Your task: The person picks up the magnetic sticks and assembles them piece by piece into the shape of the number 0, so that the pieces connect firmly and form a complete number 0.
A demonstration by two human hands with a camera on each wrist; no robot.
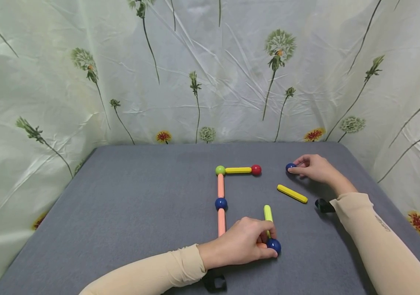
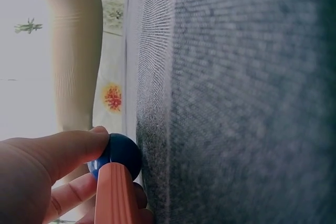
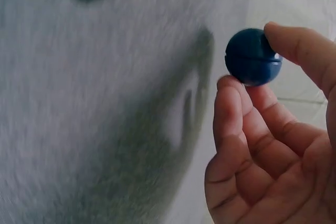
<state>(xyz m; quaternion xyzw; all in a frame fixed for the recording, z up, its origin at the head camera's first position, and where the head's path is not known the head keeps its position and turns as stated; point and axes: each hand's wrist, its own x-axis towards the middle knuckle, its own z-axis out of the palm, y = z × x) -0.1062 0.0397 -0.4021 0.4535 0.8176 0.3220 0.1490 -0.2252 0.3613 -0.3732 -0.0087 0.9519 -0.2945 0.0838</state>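
Note:
With thumb and fingers, my left hand [image 1: 241, 241] grips a blue ball [image 1: 274, 246] close over the grey cloth. A lime-green stick [image 1: 267, 213] runs away from that ball, partly behind the fingers. In the left wrist view, a coral stick [image 2: 114, 195] overlaps the ball. At the back right, my right hand [image 1: 316, 169] pinches another blue ball [image 3: 253, 59] between thumb and fingertips; a hand's shadow falls on the cloth beside it. A loose yellow stick [image 1: 292, 194] lies just in front of this hand.
Left of centre, a chain of coral sticks [image 1: 221, 186] joins a blue ball [image 1: 221, 203] and a green ball [image 1: 220, 170]. From the green ball a yellow stick [image 1: 238, 170] leads to a red ball [image 1: 256, 170]. A flower-patterned curtain [image 1: 232, 82] hangs behind the table.

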